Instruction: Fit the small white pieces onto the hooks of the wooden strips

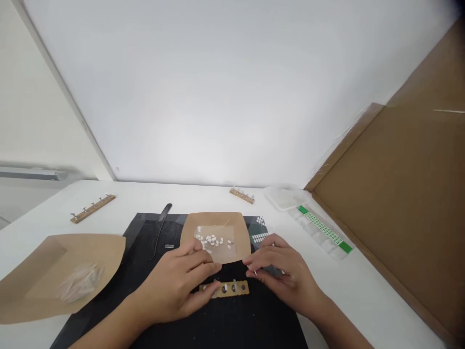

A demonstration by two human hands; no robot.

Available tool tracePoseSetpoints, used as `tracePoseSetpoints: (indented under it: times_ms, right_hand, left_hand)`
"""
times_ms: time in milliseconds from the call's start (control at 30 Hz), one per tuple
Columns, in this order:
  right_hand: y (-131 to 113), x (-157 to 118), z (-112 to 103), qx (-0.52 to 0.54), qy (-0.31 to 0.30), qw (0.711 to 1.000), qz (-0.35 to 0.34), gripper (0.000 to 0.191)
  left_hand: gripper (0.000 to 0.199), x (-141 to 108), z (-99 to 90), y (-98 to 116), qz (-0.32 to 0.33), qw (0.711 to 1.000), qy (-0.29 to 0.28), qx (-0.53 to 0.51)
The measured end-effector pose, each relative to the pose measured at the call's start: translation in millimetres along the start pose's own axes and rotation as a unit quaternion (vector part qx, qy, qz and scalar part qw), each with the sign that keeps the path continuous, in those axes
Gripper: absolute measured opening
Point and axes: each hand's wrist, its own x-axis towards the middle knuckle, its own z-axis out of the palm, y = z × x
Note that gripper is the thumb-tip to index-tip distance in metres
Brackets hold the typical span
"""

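A short wooden strip [238, 289] with a row of dark round spots and small upright pieces lies on the black mat [232, 325]. My left hand [183, 276] is closed at the strip's left part, thumb against its near side and covering some of it. To the right of the strip, my right hand [278, 266] pinches a small thin white piece [255, 273] between thumb and fingers, just above the mat. Most of that piece is hidden. Beyond both hands sits a brown paper tray [243, 237] with many small white oval pieces [212, 239] in it.
At left stands a larger paper tray [112, 247] holding plastic bags [82, 281]. A dark slim tool [160, 230] lies on the mat. Two more wooden strips [92, 208] rest farther back. White dot stickers [260, 237], a green-ended sheet [323, 228] and a cardboard panel [395, 203] are at right.
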Motion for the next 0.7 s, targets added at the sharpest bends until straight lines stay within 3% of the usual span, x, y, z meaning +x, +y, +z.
tracePoseSetpoints:
  times_ms: [167, 300, 533, 700]
  right_hand:
    - [-7.2, -1.7, -8.7, 0.046, -0.081, 0.994, 0.053, 0.007]
    - [-7.6, -3.7, -3.5, 0.012, -0.156, 0.983, 0.095, 0.006]
    - [-4.1, -1.4, 7.2, -0.030, -0.160, 0.981, 0.109, 0.007]
    - [-1.6, -2.5, 13.7, -0.022, -0.159, 0.977, 0.143, 0.011]
  left_hand:
    - [0.028, 2.9, -1.7, 3.8, 0.015, 0.998, -0.063, -0.027]
    - [0.029, 2.8, -1.5, 4.4, 0.020, 0.995, -0.094, -0.017]
    - [0.025, 2.2, 0.7, 4.3, 0.013, 0.993, -0.116, 0.004]
    - [0.022, 0.6, 5.6, 2.2, 0.022, 0.996, -0.090, -0.007]
